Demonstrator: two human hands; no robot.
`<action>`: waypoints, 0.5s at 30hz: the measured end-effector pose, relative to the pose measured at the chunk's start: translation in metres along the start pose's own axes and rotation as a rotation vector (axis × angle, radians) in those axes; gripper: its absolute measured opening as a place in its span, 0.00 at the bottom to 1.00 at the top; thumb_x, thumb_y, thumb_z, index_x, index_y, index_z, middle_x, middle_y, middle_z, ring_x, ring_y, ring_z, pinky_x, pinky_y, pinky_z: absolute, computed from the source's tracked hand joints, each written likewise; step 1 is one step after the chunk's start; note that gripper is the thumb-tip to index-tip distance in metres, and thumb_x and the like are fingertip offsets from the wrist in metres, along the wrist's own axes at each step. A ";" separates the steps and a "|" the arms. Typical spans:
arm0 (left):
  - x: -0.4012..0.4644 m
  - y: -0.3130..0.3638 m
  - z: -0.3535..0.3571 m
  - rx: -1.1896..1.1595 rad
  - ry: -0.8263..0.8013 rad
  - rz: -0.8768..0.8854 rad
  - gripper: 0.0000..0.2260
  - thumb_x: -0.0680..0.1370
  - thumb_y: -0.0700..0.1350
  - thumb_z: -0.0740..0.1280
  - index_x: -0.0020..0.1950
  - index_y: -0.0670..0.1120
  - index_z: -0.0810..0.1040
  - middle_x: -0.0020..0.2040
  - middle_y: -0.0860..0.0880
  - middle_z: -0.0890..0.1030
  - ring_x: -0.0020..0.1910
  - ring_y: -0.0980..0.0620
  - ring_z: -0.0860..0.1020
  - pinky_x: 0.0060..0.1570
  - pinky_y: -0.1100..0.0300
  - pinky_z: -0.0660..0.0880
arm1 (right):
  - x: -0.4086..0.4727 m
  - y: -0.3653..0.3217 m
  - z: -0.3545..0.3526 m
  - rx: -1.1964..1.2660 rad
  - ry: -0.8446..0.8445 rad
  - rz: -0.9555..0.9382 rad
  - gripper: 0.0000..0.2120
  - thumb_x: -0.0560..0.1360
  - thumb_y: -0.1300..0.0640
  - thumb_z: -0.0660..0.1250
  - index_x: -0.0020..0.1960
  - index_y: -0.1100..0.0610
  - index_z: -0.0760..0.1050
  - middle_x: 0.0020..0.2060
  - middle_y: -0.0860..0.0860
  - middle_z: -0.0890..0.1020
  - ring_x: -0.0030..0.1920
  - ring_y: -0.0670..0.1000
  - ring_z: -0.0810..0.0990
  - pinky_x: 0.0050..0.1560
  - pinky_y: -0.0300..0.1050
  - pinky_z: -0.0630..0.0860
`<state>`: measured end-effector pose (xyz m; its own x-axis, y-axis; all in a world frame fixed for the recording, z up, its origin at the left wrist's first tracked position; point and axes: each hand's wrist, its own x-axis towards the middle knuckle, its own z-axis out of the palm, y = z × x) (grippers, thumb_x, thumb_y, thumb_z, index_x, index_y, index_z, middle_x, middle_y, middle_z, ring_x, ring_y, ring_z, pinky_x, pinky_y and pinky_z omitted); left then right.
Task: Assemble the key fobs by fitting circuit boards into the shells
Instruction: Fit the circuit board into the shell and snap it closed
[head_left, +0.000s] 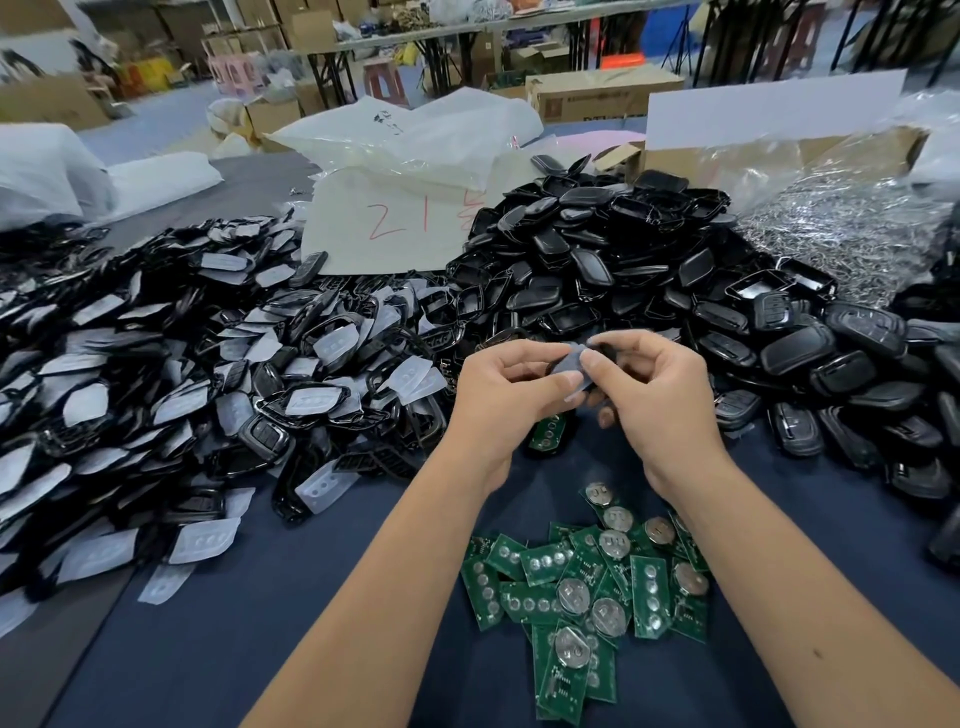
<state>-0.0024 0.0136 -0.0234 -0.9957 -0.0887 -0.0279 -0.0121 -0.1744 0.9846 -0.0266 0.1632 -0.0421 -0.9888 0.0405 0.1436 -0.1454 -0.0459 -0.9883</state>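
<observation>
Fingertips of both hands meet on a small grey pad (571, 358) held above the blue cloth (291, 597): the left hand (506, 387) pinches its near edge with thumb and forefinger, the right hand (647, 387) pinches its far edge, other fingers curled. Whether a shell lies under the pad cannot be told. Just below the left hand one green circuit board (548, 431) lies in a black shell. Nearer the person than the hands, a loose heap of circuit boards (587, 587) rests on the cloth. Left of the hands spreads a pile of black frames with pale pads (171, 374); beyond and right rises a mound of black shells (649, 260).
</observation>
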 end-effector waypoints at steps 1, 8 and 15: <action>0.000 0.000 0.002 0.001 0.020 0.003 0.10 0.75 0.30 0.74 0.54 0.39 0.86 0.44 0.43 0.86 0.44 0.48 0.86 0.49 0.54 0.84 | -0.001 0.000 0.001 -0.031 0.032 -0.020 0.05 0.78 0.60 0.75 0.51 0.54 0.80 0.37 0.54 0.86 0.32 0.54 0.84 0.29 0.42 0.77; 0.000 -0.005 0.006 0.103 0.118 0.069 0.11 0.72 0.31 0.76 0.51 0.45 0.88 0.47 0.42 0.86 0.50 0.45 0.86 0.51 0.49 0.85 | -0.006 -0.005 0.004 -0.429 0.154 -0.298 0.06 0.76 0.59 0.76 0.47 0.53 0.80 0.41 0.45 0.82 0.39 0.48 0.84 0.39 0.43 0.80; -0.001 -0.007 0.009 0.259 0.115 0.134 0.12 0.72 0.34 0.77 0.52 0.48 0.87 0.46 0.50 0.87 0.48 0.50 0.86 0.54 0.45 0.84 | -0.005 -0.008 0.005 -0.485 0.156 -0.302 0.03 0.76 0.60 0.76 0.46 0.55 0.82 0.46 0.47 0.81 0.40 0.45 0.82 0.44 0.41 0.79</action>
<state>-0.0024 0.0238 -0.0287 -0.9732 -0.2071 0.1000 0.0803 0.1011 0.9916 -0.0204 0.1586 -0.0345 -0.8840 0.1285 0.4495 -0.3517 0.4507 -0.8205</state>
